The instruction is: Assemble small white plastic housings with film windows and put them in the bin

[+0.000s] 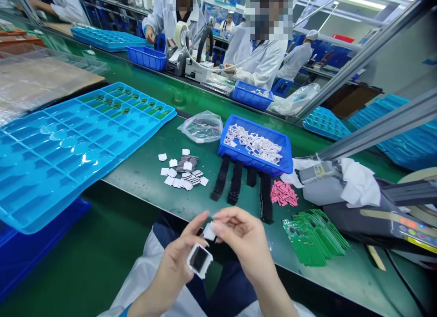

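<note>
Above my lap, just off the table's front edge, my left hand [177,258] grips a small white plastic frame [200,261] with a dark square inside it. My right hand [241,232] pinches a small white square piece [209,232] between thumb and fingers, right above the frame. The left index fingertip is close to this piece; whether it touches I cannot tell. Beyond my hands lie loose white square pieces [170,172] beside a stack of grey-edged ones [187,163]. Black strips [235,182] and a heap of pink pieces [284,192] lie to their right.
A blue bin [256,167] holds white frames, with a clear plastic bag [201,126] beside it. Green circuit boards [312,239] lie at right, near a grey machine [385,219]. A large light-blue tray [78,146] overhangs the left edge. Co-workers [259,57] sit opposite.
</note>
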`<state>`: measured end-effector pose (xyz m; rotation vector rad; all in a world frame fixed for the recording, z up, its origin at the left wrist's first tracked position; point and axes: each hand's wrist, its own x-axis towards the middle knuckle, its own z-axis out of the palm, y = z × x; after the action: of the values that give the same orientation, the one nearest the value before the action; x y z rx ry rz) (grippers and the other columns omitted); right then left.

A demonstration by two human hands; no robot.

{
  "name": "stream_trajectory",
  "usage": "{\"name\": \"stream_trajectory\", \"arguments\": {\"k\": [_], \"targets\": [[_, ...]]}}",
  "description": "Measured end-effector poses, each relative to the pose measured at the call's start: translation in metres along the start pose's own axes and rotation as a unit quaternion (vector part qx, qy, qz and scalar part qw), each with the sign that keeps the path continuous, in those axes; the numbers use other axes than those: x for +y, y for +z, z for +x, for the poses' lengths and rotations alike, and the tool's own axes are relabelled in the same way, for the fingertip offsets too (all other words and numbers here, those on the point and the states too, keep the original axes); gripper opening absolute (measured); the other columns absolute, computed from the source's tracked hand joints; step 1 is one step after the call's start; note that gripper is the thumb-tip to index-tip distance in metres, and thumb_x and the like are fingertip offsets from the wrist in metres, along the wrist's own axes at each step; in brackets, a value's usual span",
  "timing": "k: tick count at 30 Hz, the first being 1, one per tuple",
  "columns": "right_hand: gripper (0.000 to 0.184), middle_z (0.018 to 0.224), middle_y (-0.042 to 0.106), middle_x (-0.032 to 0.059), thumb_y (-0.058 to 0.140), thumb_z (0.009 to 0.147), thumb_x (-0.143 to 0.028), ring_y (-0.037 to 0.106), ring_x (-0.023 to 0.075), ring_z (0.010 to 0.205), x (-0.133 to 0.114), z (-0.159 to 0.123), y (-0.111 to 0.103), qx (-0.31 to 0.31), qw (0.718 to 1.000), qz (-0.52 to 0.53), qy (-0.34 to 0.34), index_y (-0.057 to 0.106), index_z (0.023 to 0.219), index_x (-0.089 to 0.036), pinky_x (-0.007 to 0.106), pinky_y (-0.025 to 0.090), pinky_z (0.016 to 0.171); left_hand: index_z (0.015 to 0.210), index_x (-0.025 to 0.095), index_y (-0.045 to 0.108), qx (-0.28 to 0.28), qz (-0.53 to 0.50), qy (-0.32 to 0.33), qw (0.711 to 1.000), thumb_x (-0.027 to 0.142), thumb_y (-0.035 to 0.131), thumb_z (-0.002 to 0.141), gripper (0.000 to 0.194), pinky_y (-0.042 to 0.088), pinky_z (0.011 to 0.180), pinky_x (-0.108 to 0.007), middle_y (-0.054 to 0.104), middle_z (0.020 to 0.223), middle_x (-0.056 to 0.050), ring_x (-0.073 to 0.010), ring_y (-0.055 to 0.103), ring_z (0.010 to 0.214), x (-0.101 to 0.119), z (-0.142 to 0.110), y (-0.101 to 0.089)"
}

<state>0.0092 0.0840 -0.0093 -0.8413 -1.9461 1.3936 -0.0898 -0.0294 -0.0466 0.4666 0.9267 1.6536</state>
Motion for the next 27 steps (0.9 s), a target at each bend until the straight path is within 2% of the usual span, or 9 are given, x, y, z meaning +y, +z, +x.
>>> {"name": "stream_trajectory", "arguments": {"k": [5,8,10,13,15,17,20,24,27], "targets": [[0.030,0.061,0.061,-0.0061,0.076,0.072,-0.032,0.056,0.0042,0.048,0.004,-0.034,-0.005,0.015,0.945,0.297,0.134,0.051,0.081,-0.020,0.011,0.046,0.045,0.084,0.033,0.075,-0.101,-0.039,0.015,0.994,0.049,0.073,0.065,0.025,0.045,0.092,-0.039,0.060,0.126,-0.005,-0.0257,0.063,0.101,-0.002,-0.006,0.020],[0.033,0.061,0.060,-0.0060,0.077,0.070,-0.033,0.054,0.0044,0.046,0.002,-0.041,-0.013,0.004,0.940,0.305,0.154,0.049,0.083,-0.019,0.012,0.046,0.044,0.083,0.031,0.076,-0.101,-0.014,-0.011,0.995,0.051,0.074,0.063,0.028,0.044,0.093,-0.041,0.058,0.127,-0.007,-0.0257,0.062,0.099,-0.001,-0.011,0.026],[0.030,0.061,0.060,-0.0050,0.074,0.074,-0.035,0.055,0.0066,0.047,-0.002,-0.044,-0.017,0.002,0.960,0.243,0.141,0.050,0.085,-0.020,0.014,0.045,0.043,0.082,0.032,0.076,-0.097,-0.006,-0.019,0.995,0.051,0.075,0.061,0.028,0.043,0.094,-0.041,0.059,0.123,-0.007,-0.0272,0.060,0.104,0.001,-0.013,0.028],[0.017,0.073,0.065,0.0016,0.065,0.082,-0.028,0.061,0.0124,0.062,-0.012,-0.047,-0.023,0.066,0.997,-0.022,-0.022,0.058,0.097,-0.020,0.020,0.049,0.050,0.079,0.032,0.077,-0.076,0.002,-0.016,0.997,0.051,0.077,0.058,0.028,0.041,0.096,-0.039,0.061,0.113,-0.007,-0.0285,0.057,0.110,0.001,-0.012,0.030],[0.018,0.092,0.068,0.0086,0.058,0.086,-0.019,0.062,0.0183,0.080,-0.018,-0.048,-0.026,0.129,0.947,-0.234,-0.177,0.063,0.103,-0.020,0.028,0.053,0.063,0.077,0.031,0.077,-0.067,0.010,-0.020,0.998,0.053,0.078,0.056,0.030,0.041,0.095,-0.038,0.060,0.112,-0.006,-0.0284,0.057,0.110,0.000,-0.011,0.029],[0.020,0.105,0.067,0.0117,0.052,0.089,-0.013,0.060,0.0218,0.093,-0.022,-0.047,-0.029,0.128,0.893,-0.337,-0.270,0.066,0.103,-0.018,0.034,0.053,0.074,0.076,0.030,0.077,-0.068,0.018,-0.031,0.997,0.053,0.078,0.055,0.031,0.044,0.091,-0.036,0.060,0.113,-0.006,-0.0271,0.059,0.104,-0.002,-0.011,0.028],[0.020,0.103,0.069,0.0092,0.048,0.090,-0.010,0.060,0.0192,0.096,-0.024,-0.047,-0.033,0.081,0.887,-0.339,-0.302,0.067,0.096,-0.015,0.032,0.052,0.078,0.075,0.029,0.076,-0.051,0.027,-0.041,0.997,0.054,0.078,0.054,0.033,0.045,0.087,-0.035,0.061,0.113,-0.007,-0.0260,0.059,0.100,-0.004,-0.015,0.031],[0.017,0.093,0.072,0.0049,0.051,0.090,-0.010,0.061,0.0160,0.090,-0.020,-0.053,-0.035,0.124,0.890,-0.301,-0.320,0.068,0.089,-0.014,0.027,0.052,0.076,0.069,0.027,0.076,0.000,0.008,-0.046,0.999,0.054,0.080,0.051,0.033,0.044,0.090,-0.036,0.063,0.105,-0.007,-0.0260,0.059,0.098,-0.004,-0.019,0.044],[0.015,0.092,0.072,0.0068,0.054,0.087,-0.009,0.062,0.0172,0.090,-0.014,-0.059,-0.037,0.144,0.888,-0.281,-0.334,0.068,0.090,-0.012,0.028,0.053,0.076,0.070,0.026,0.076,-0.011,0.012,-0.055,0.998,0.053,0.080,0.052,0.033,0.045,0.088,-0.035,0.062,0.101,-0.006,-0.0207,0.060,0.087,-0.005,-0.020,0.047]]}}
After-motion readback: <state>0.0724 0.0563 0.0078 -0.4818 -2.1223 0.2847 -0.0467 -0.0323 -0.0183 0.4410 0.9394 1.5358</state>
